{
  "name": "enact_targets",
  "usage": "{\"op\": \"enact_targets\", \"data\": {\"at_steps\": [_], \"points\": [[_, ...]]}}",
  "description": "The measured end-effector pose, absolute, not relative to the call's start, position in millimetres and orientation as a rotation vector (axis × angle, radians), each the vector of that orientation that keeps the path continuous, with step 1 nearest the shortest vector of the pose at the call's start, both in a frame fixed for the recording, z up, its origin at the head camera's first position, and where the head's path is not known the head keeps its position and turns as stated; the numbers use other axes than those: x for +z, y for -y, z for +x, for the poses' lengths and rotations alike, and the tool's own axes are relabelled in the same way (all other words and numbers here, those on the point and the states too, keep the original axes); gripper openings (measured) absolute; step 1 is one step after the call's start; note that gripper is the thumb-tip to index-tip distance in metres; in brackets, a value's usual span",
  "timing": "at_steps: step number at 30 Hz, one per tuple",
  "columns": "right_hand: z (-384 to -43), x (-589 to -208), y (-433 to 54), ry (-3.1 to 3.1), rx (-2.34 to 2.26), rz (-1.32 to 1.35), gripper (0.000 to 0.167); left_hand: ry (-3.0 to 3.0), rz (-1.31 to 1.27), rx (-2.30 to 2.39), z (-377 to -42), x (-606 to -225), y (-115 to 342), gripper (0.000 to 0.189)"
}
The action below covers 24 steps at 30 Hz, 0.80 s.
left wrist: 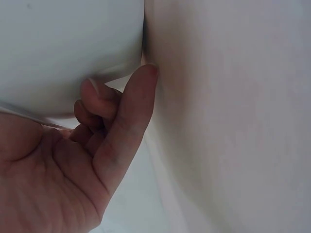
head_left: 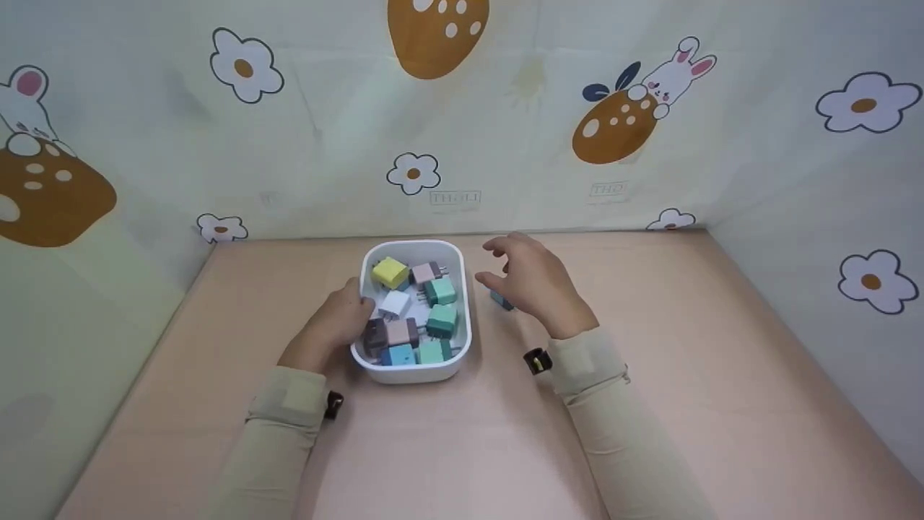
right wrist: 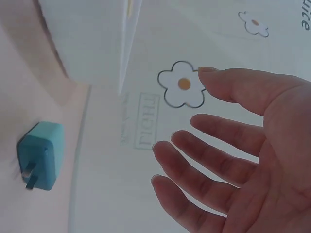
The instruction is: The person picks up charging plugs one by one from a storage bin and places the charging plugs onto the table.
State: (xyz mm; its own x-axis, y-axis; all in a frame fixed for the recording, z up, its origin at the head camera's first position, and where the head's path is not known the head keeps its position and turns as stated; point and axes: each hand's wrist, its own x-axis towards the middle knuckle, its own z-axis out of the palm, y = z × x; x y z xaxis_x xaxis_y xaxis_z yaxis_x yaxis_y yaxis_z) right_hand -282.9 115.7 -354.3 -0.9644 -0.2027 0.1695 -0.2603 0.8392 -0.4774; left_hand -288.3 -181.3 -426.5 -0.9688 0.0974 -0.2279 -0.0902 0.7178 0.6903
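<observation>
The white bin [head_left: 415,375] stands upright on the desk [head_left: 462,455]. The left hand [head_left: 333,318] grips the bin at its left side: the thumb lies over the rim, and the fingers [left wrist: 127,121] bend against the outside of the bin near its base.

The bin contains plug adapters in mixed colours. The yellow adapter [head_left: 390,272] is at the far left corner; the white adapter [head_left: 395,305] is nearer the middle. Along the near end, the blue adapter [head_left: 398,354] is left of the light green adapter [head_left: 433,351].

The right hand [head_left: 538,285] is released, with its fingers spread and slightly bent. It is to the right of the bin and apart from it. The teal adapter [right wrist: 41,155] lies on the desk to the right of the bin, with 2 metal prongs exposed. In the head view, the right hand partly hides this adapter.

A patterned backdrop [head_left: 332,144] stands behind the desk.
</observation>
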Motion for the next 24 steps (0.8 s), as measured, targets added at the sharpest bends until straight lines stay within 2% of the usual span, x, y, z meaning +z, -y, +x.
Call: {"op": "enact_targets", "data": {"at_steps": [24], "points": [[-254.2, -354.4, -71.2, 2.916, 0.639, 0.608, 0.050, -2.684, 0.003, 1.081, -287.9, -425.8, 181.4, 0.059]]}}
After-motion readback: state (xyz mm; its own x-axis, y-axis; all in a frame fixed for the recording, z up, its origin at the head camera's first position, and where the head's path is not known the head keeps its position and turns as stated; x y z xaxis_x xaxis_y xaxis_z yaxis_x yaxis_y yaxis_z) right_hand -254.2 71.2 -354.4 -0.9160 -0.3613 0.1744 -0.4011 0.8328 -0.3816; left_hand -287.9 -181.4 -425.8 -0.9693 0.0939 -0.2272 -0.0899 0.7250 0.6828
